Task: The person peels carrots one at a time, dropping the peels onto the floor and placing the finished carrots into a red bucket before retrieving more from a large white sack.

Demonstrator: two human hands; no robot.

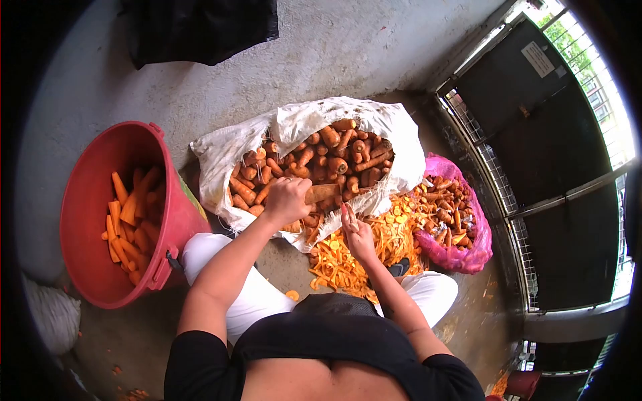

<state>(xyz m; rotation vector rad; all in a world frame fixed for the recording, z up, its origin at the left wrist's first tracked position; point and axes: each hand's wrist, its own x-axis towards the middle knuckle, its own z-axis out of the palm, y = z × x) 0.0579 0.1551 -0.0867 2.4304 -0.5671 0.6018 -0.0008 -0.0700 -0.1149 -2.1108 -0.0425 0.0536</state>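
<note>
My left hand (287,200) is closed around the near end of an unpeeled carrot (323,193), which points to the right over the open sack. Just right of the carrot's tip, my right hand (358,235) is closed on a small tool (344,210) with red on it; its kind is too small to make out. Below both hands, orange peel strips and cut carrot ends (354,264) lie heaped on the floor. Behind them, a white woven sack (224,144) lies open, full of unpeeled carrots (334,150).
A red bucket (184,207) with peeled carrots (130,214) stands at the left. At the right sits a pink bag (478,250) of carrot pieces. A grated metal door (531,120) lines the right side. Black plastic (200,30) hangs on the wall.
</note>
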